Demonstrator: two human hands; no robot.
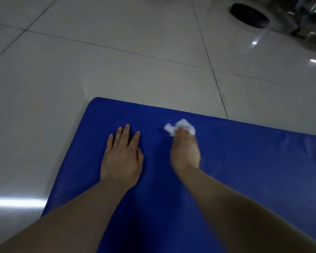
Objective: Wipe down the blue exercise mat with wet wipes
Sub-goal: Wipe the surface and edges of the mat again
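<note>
The right hand [185, 152] grips a crumpled white wet wipe [179, 127], its fingers curled down over the wad so that bits of the wipe stick out past the fingertips on the far side. The wipe is pressed against the blue exercise mat [244, 170], close to the mat's far edge. The hand is slightly blurred. Just beside it, the left hand [121, 159] lies flat on the mat, palm down, with its 4 fingers straight and a little spread and the thumb tucked along the side; it holds nothing. Both bare forearms reach in from the near edge of the view.

The mat lies on a pale, glossy tiled floor [117, 61], with its rounded far-left corner in view, and it runs out of view to the right and toward the person. At the far right, well apart from the mat, a black disc [249, 15] rests on the floor next to shiny chrome metal parts [310, 17], too blurred to identify.
</note>
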